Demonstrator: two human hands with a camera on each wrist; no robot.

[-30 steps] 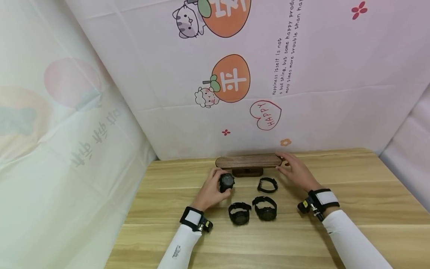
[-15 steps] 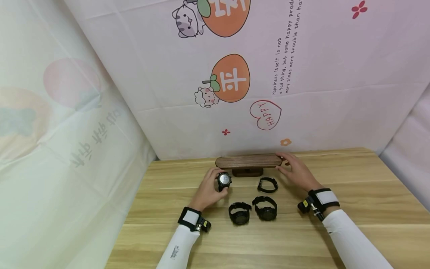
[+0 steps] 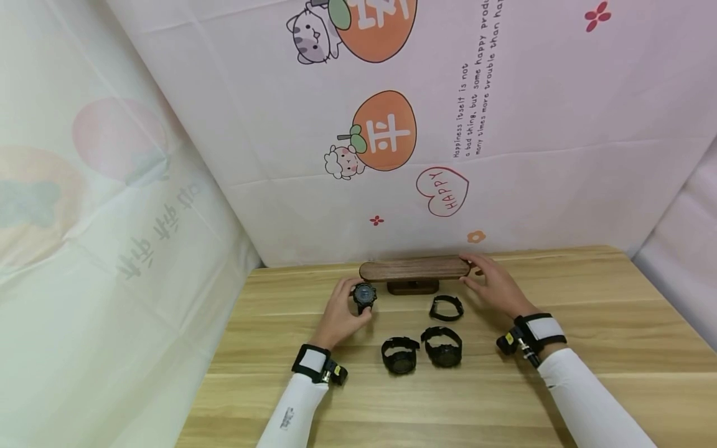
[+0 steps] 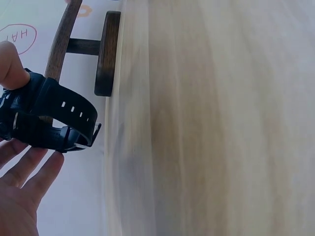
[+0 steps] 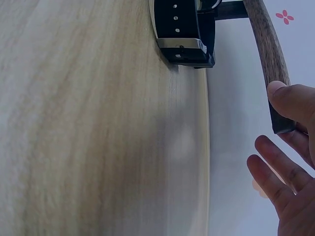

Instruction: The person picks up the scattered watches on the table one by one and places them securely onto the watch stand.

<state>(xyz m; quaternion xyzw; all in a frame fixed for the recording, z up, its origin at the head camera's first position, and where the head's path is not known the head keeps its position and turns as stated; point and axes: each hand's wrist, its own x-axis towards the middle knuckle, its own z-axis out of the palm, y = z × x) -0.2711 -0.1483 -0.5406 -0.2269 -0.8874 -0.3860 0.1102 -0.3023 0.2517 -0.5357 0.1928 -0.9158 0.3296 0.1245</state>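
My left hand (image 3: 338, 318) grips a black wristwatch (image 3: 365, 295) just in front of the left end of a dark wooden watch stand (image 3: 414, 269). In the left wrist view the buckled strap (image 4: 71, 105) forms a loop, and part of the bar shows through it. Whether the bar's end is inside the loop or behind it, I cannot tell. My right hand (image 3: 498, 287) pinches the stand's right end between thumb and finger. In the right wrist view its other fingers (image 5: 275, 179) spread free below the bar (image 5: 268, 49).
A thin black watch (image 3: 446, 308) lies on the table (image 3: 504, 398) before the stand. Nearer me are two bulkier black watches, one left (image 3: 400, 356) and one right (image 3: 442, 347). A printed cloth (image 3: 313, 205) hangs behind the table.
My left hand has moved slightly left and away from me with the wristwatch, whose face has tilted. The right hand and the stand have stayed put.
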